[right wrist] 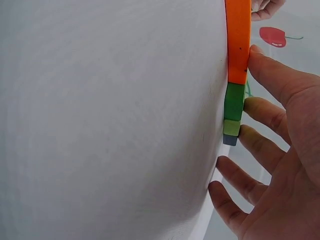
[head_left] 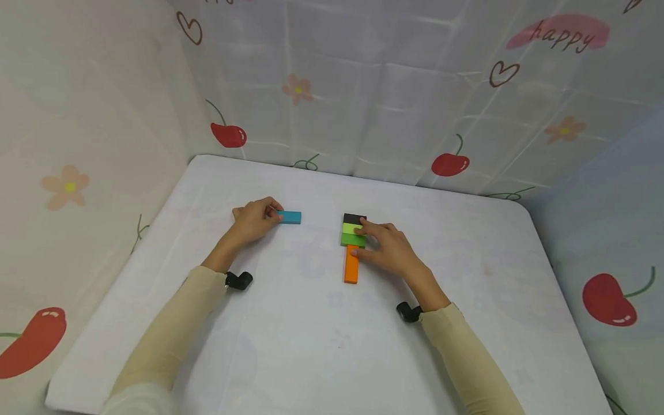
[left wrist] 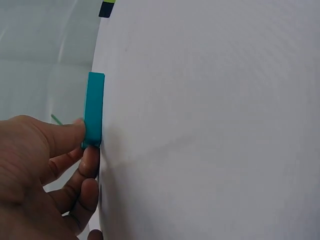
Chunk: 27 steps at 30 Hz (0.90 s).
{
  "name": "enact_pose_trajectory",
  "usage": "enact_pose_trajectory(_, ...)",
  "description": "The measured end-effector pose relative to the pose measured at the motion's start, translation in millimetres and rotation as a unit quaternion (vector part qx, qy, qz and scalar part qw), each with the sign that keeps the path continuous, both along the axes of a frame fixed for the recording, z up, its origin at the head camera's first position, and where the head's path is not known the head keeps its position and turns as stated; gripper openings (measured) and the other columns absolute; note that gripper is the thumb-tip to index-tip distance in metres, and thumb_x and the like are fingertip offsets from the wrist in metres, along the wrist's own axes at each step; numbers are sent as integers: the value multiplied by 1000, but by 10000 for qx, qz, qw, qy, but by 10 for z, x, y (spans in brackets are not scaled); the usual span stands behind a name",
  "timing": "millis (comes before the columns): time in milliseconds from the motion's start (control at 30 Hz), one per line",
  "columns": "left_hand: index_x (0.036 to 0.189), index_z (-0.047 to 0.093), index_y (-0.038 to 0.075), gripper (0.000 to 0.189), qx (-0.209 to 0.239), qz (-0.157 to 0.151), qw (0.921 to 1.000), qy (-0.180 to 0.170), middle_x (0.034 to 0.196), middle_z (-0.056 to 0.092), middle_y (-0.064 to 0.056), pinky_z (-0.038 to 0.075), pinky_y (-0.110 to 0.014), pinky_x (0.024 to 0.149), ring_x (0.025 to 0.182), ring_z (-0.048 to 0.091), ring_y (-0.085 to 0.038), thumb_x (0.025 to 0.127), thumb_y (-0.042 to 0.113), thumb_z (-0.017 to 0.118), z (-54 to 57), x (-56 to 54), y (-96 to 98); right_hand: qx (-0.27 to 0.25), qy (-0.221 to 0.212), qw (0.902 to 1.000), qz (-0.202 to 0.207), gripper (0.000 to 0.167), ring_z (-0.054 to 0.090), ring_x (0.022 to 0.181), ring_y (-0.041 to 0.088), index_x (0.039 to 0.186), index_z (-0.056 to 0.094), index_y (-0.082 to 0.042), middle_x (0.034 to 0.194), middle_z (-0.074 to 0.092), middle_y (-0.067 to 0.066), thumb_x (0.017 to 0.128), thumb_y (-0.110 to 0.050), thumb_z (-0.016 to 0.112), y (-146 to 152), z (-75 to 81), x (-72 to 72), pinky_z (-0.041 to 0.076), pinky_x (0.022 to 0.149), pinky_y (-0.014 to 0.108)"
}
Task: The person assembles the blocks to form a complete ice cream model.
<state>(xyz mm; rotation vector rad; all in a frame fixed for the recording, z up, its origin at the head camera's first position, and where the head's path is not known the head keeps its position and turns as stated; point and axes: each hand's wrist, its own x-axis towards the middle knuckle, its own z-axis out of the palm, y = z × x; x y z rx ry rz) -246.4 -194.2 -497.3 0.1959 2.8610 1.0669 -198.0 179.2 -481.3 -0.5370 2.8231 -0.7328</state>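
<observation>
A blue block (head_left: pixel 291 218) lies lengthwise left to right on the left part of the table, its left end pinched by my left hand (head_left: pixel 254 220). The left wrist view shows thumb and fingertips at one end of that block, the rest sticking out. To the right, a black block (head_left: pixel 353 219), a light green block (head_left: pixel 350 228) and a green block (head_left: pixel 351 240) lie side by side. An orange block (head_left: pixel 351 268) points toward me from the green one. My right hand (head_left: pixel 389 249) rests along their right side, fingers spread, fingertips at the orange, green and light green blocks.
The white table (head_left: pixel 301 334) has its far edge against a curtain (head_left: pixel 363 115) printed with cherries, hearts and flowers. Similar printed curtains hang at left and right. A black wrist camera (head_left: pixel 240 281) sits below my left hand, another black wrist camera (head_left: pixel 408 312) below my right.
</observation>
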Motion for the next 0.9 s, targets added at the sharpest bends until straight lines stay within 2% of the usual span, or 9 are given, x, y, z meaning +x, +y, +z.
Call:
enact_pose_trajectory(267,120,71,14,19,-64,-19,10000,10,98,72,-6,23,-68,111,104,63,-32,105,26,69,53,-74,221,-38,2,10000,28,59,47,148,39,148,66,-28,173,44,-5,95,-49,81,6,11,6,37,121,64)
enact_pose_trajectory(633,122,69,13,21,-64,-31,9999,-71,103,72,-7,20,-67,113,106,63,-32,106,28,68,58,-117,328,-32,7,10000,-11,59,48,147,40,147,66,-27,172,45,-5,95,-48,81,-5,5,14,37,121,64)
enact_pose_trajectory(900,122,69,12,21,-24,-38,10000,-1,104,73,-8,20,-68,114,107,64,-33,106,25,68,75,-147,437,-16,-7,10000,-46,59,48,147,40,147,67,-27,172,44,-4,94,-49,81,-13,-5,6,38,122,64)
